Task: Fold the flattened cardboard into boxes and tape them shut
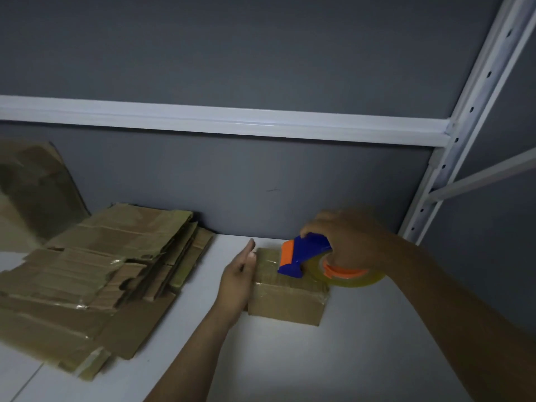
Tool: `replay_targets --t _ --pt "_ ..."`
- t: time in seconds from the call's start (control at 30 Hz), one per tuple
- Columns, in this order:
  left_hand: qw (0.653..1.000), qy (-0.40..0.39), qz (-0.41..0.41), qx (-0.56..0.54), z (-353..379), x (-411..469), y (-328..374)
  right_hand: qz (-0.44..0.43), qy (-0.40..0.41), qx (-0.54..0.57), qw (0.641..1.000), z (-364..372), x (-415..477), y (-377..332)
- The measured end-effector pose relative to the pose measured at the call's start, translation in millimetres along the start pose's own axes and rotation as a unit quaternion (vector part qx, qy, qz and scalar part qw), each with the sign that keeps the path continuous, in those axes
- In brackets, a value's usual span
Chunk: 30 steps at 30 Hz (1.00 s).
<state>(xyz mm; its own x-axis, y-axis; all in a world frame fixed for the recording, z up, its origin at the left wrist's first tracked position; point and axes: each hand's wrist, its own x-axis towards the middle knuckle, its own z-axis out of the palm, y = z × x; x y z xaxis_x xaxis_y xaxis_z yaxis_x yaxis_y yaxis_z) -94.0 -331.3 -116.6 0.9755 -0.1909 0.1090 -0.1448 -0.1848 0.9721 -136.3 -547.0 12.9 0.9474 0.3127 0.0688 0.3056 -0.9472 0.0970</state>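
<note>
Heap of flattened cardboard [95,274] lies at left on the white table [348,358], apart from the small closed box [285,306] near the grey wall. Left hand [236,280], fingers straight, lies flat against the box's left side. Right hand [353,239] grips the tape dispenser [307,253], its blue nose on the box top.

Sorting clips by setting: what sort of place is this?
Likely a storeroom or packing area: a white metal rack, a pile of flattened cardboard, and the right hand holding a tape dispenser on a box.
</note>
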Motion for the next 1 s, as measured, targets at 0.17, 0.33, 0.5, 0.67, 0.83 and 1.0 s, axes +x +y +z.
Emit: replay_targets --t 0.17,0.33,0.5,0.67,0.83,1.0 --pt "0.99 -0.126 -0.066 0.011 2 -7 -4 0.002 0.0 0.019 1.0 -1 -3 2" --pt "0.974 -0.191 -0.012 0.125 -15 6 -13 -0.002 -0.015 0.022 1.0 0 -2 5" --pt "0.875 -0.238 0.172 0.384 -10 30 4 0.008 -0.026 0.017 0.999 -4 -8 11" --pt "0.85 -0.241 0.192 0.427 -14 46 -6 0.029 -0.041 0.004 0.999 -8 -9 16" --pt "0.848 -0.258 0.178 0.428 -16 43 -2 0.046 -0.056 0.034 0.997 -8 -23 21" --pt "0.83 -0.266 0.141 0.47 -38 45 -1 0.071 -0.06 0.064 0.994 1 -44 26"
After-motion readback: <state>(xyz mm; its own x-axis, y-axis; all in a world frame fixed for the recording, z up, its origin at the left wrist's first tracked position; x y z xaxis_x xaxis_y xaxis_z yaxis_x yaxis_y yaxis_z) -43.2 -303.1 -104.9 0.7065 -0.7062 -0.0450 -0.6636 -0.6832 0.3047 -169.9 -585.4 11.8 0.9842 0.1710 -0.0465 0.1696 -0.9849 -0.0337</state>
